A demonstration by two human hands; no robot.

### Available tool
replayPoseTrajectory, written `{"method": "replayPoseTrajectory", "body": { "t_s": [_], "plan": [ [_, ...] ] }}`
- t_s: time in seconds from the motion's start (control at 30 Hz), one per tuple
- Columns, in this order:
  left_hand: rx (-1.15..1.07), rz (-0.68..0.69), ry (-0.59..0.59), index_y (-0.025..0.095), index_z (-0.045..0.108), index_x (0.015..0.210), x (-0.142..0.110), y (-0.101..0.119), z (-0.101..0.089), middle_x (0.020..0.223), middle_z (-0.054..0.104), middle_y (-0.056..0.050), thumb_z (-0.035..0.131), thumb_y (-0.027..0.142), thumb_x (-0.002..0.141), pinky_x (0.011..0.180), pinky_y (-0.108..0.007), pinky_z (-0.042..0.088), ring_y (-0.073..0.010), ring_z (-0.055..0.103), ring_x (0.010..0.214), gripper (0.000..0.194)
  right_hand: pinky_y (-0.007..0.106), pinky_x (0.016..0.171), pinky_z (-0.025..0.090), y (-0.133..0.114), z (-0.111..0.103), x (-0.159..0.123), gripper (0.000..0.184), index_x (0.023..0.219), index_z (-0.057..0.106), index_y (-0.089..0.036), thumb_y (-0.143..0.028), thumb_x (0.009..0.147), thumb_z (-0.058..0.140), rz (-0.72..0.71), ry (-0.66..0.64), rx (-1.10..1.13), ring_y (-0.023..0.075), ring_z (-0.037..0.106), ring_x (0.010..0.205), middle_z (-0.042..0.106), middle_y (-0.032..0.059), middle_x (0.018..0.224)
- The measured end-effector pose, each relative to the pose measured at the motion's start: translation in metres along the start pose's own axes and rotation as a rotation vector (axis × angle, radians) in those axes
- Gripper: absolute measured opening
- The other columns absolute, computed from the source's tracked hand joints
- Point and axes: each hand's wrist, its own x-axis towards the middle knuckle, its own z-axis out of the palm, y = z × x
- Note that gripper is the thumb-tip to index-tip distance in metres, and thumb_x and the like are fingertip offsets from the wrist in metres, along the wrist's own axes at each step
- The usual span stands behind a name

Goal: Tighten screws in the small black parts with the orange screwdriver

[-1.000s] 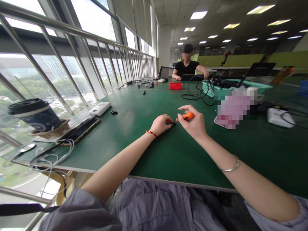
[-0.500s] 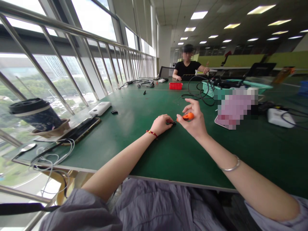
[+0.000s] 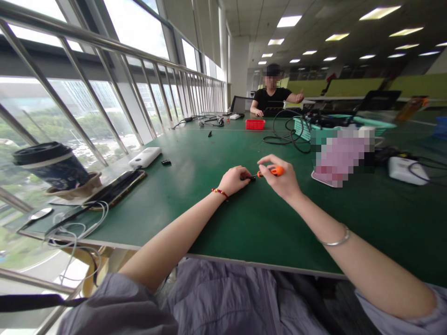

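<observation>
Compared with the earlier frame, the right hand's (image 3: 282,179) raised fingers have curled down and the orange screwdriver (image 3: 274,171) shows more of its handle. Right of centre, that hand pinches the handle loosely, its tip toward a small black part (image 3: 253,177) at mid-frame. The left hand (image 3: 234,180), low on the green desk (image 3: 216,223), grips this part between nearly closed fingertips.
</observation>
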Motion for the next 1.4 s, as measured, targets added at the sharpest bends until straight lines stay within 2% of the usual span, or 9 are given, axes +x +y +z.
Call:
{"method": "replayPoseTrajectory", "body": {
  "t_s": [0.1, 0.2, 0.27, 0.37, 0.43, 0.57, 0.87, 1.27, 1.4],
  "plan": [
    [-0.050, -0.017, -0.009, 0.017, 0.067, 0.083, 0.000, -0.003, 0.001, 0.081, 0.065, -0.002, 0.058, 0.021, 0.071, 0.069, -0.023, 0.049, -0.0130, 0.060, 0.074, 0.016, 0.026, 0.061, 0.042, 0.002, -0.007, 0.004, 0.029, 0.062, 0.060, -0.020, -0.036, 0.081, 0.044, -0.034, 0.018, 0.065, 0.0164, 0.060, 0.064, 0.063, 0.0009, 0.063],
    [-0.082, -0.029, -0.024, 0.016, 0.068, 0.082, 0.001, -0.005, 0.002, 0.081, 0.066, -0.002, 0.059, 0.022, 0.071, 0.069, -0.023, 0.050, -0.0132, 0.061, 0.074, 0.015, 0.025, 0.059, 0.042, 0.007, -0.011, 0.008, 0.032, 0.069, 0.062, -0.019, -0.040, 0.083, 0.043, -0.026, 0.175, 0.108, 0.0153, 0.059, 0.061, 0.063, 0.0017, 0.065],
    [-0.092, -0.031, -0.029, 0.016, 0.068, 0.081, 0.001, -0.005, 0.002, 0.081, 0.067, -0.002, 0.059, 0.023, 0.071, 0.069, -0.023, 0.049, -0.0132, 0.061, 0.075, 0.015, 0.025, 0.057, 0.041, 0.014, -0.009, 0.008, 0.029, 0.079, 0.063, -0.020, -0.043, 0.083, 0.046, -0.010, 0.190, 0.030, 0.0153, 0.059, 0.062, 0.063, 0.0015, 0.068],
    [-0.096, -0.019, -0.026, 0.016, 0.068, 0.082, 0.002, -0.005, 0.002, 0.081, 0.067, -0.002, 0.060, 0.023, 0.071, 0.069, -0.023, 0.049, -0.0131, 0.061, 0.075, 0.015, 0.025, 0.057, 0.040, 0.030, 0.001, 0.007, 0.019, 0.087, 0.063, -0.023, -0.038, 0.079, 0.054, -0.086, -0.005, -0.203, 0.0164, 0.059, 0.072, 0.064, 0.0026, 0.086],
    [-0.094, -0.002, -0.022, 0.016, 0.068, 0.082, 0.002, -0.005, 0.002, 0.081, 0.067, -0.002, 0.060, 0.022, 0.070, 0.069, -0.023, 0.049, -0.0130, 0.061, 0.075, 0.015, 0.024, 0.055, 0.038, 0.041, 0.010, 0.005, 0.015, 0.088, 0.063, -0.025, -0.034, 0.079, 0.056, -0.119, -0.146, -0.304, 0.0154, 0.058, 0.070, 0.062, 0.0017, 0.086],
    [-0.081, 0.031, -0.020, 0.017, 0.067, 0.082, 0.001, -0.002, 0.001, 0.081, 0.067, -0.001, 0.060, 0.021, 0.070, 0.069, -0.023, 0.049, -0.0134, 0.061, 0.075, 0.015, 0.024, 0.058, 0.039, 0.055, 0.019, 0.004, 0.013, 0.086, 0.064, -0.026, -0.032, 0.074, 0.062, -0.159, -0.252, -0.350, 0.0148, 0.056, 0.068, 0.060, -0.0003, 0.082],
    [-0.021, 0.071, -0.016, 0.017, 0.065, 0.078, 0.000, 0.004, -0.001, 0.080, 0.068, -0.001, 0.060, 0.021, 0.069, 0.071, -0.024, 0.047, -0.0145, 0.060, 0.077, 0.012, 0.026, 0.067, 0.038, 0.052, 0.019, 0.004, 0.010, 0.085, 0.065, -0.026, -0.027, 0.075, 0.062, -0.198, -0.345, -0.433, 0.0147, 0.055, 0.067, 0.062, -0.0003, 0.080],
    [0.154, 0.009, -0.013, 0.020, 0.062, 0.090, -0.002, 0.002, -0.009, 0.088, 0.068, -0.001, 0.057, 0.024, 0.071, 0.075, -0.029, 0.047, -0.0183, 0.059, 0.085, 0.020, 0.025, 0.063, 0.039, 0.051, 0.017, 0.006, 0.012, 0.085, 0.064, -0.026, -0.033, 0.079, 0.057, -0.175, -0.328, -0.419, 0.0154, 0.057, 0.070, 0.064, 0.0005, 0.085],
    [0.202, 0.131, 0.005, 0.019, 0.063, 0.092, -0.003, 0.003, -0.015, 0.096, 0.066, -0.003, 0.057, 0.029, 0.072, 0.080, -0.030, 0.045, -0.0192, 0.057, 0.091, 0.022, 0.023, 0.060, 0.039, 0.052, 0.016, 0.005, 0.012, 0.086, 0.064, -0.027, -0.032, 0.078, 0.058, -0.185, -0.358, -0.403, 0.0147, 0.057, 0.070, 0.063, -0.0001, 0.082]
  ]
}}
